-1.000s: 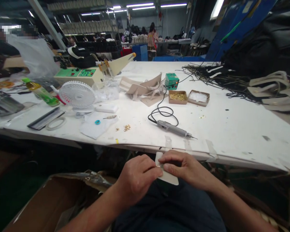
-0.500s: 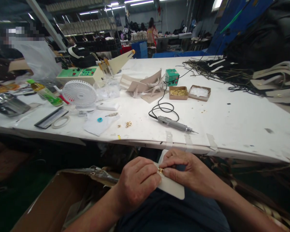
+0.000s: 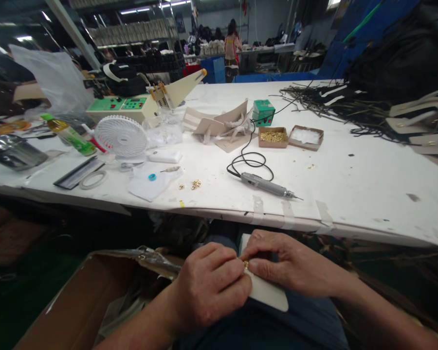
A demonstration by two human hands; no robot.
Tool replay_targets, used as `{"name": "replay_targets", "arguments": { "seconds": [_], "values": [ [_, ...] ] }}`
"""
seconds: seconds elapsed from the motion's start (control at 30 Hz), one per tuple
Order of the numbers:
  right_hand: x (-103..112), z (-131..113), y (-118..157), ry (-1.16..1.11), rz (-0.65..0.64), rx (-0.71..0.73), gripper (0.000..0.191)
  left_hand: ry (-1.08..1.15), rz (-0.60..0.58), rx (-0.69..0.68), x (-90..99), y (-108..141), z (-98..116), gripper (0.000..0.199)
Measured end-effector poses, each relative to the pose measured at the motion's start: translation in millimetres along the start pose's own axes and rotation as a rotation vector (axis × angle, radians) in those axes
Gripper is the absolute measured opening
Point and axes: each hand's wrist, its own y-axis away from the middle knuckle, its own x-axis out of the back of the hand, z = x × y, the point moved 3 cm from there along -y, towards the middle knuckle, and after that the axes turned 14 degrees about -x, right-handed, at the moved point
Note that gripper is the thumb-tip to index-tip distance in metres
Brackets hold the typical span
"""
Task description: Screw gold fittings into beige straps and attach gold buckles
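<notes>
A worker's left hand (image 3: pixel 214 284) curls tightly around a flat, beige, round-cornered panel (image 3: pixel 269 294) held above the lap (image 3: pixel 292 328), while the right hand (image 3: pixel 284 262) pinches a small, shiny gold metal fitting (image 3: pixel 246 265) against it, near the front edge of a white-covered table (image 3: pixel 336 180).

Two hands meet at one cream piece (image 3: pixel 268 293) and at least one gold fitting (image 3: pixel 246 265) — one left hand (image 3: pixel 215 282), one right hand (image 3: pixel 281 260). The one bench (image 3: pixel 343 194) carries one grey electric screwdriver (image 3: pixel 264 184), two small open boxes (image 3: pixel 273 144) and one green box (image 3: pixel 263 114) — plus, on the left, one fan (image 3: pixel 120 137), one bottle (image 3: pixel 71 136), one metal pot (image 3: pixel 14 153) and one blue ring (image 3: pixel 152 177). Three tape strips (image 3: pixel 288 212) show at the near edge.
</notes>
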Motion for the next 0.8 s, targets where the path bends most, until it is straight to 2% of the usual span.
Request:
{"name": "replay_targets", "arguments": {
  "seconds": [0.17,0.23,0.33,0.47,0.67,0.8],
  "values": [
    [-6.0,15.6,-0.9,-0.358,-0.203,-0.194,0.032,0.015,0.023,0.001,1.0,-0.5,6.6,0.009],
    [-7.7,19.7,-1.2,-0.407,-0.198,-0.210,0.034,0.017,0.026,0.013,1.5,-0.8,7.4,0.011],
    [-9.4,18.1,-0.7,-0.306,-0.092,-0.198,0.025,0.019,0.026,0.066,2.5,1.1,7.1,0.012],
    [-12.0,6.1,0.2,-0.090,0.055,-0.093,0.012,0.041,0.038,0.108,3.9,7.0,8.3,0.014],
    [-13.1,1.1,0.4,0.113,0.109,0.161,0.011,0.055,0.049,0.105,3.8,13.9,11.4,0.009],
    [-11.1,3.3,2.2,0.150,0.128,0.223,0.012,0.078,0.056,0.114,2.6,14.9,10.8,0.006]
  ]
}}
